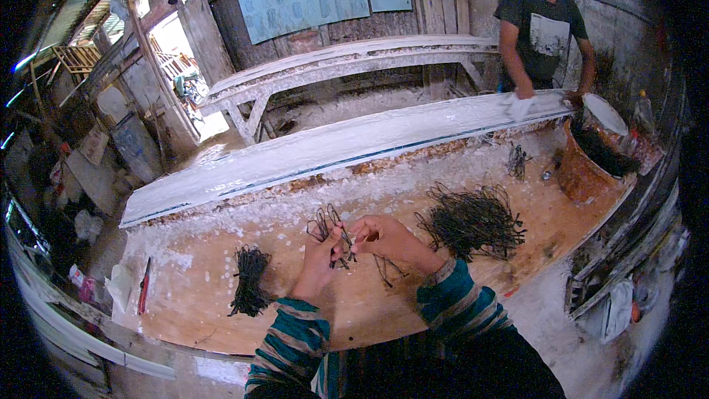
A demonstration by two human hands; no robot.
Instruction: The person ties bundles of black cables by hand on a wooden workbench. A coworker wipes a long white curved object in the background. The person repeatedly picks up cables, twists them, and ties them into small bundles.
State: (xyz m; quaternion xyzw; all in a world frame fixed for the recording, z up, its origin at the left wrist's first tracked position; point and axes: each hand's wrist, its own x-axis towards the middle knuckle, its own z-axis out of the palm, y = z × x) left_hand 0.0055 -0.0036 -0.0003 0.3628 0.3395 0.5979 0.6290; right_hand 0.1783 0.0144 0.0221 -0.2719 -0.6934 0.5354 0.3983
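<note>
Over the middle of the plywood table, my left hand (pixel 319 260) grips a few dark wire loops (pixel 322 223), their looped ends sticking up past the fingers. Close against it, my right hand (pixel 385 240) pinches at the same wires with thumb and forefinger. A couple of loose wire pieces (pixel 385 270) lie under the right hand. To the left rests a compact bundle of black wire ties (pixel 251 281). On the right spreads a large tangled heap of the looped wires (pixel 473 222), with a smaller clump (pixel 518 161) farther back.
A red-handled tool (pixel 144 292) lies at the table's left. A long white plastered board (pixel 332 148) crosses behind. An orange bucket (pixel 583 170) with dark contents stands at the right. Beyond it, another person (pixel 543 29) holds something white on the board. A white bench (pixel 354 59) is farther back.
</note>
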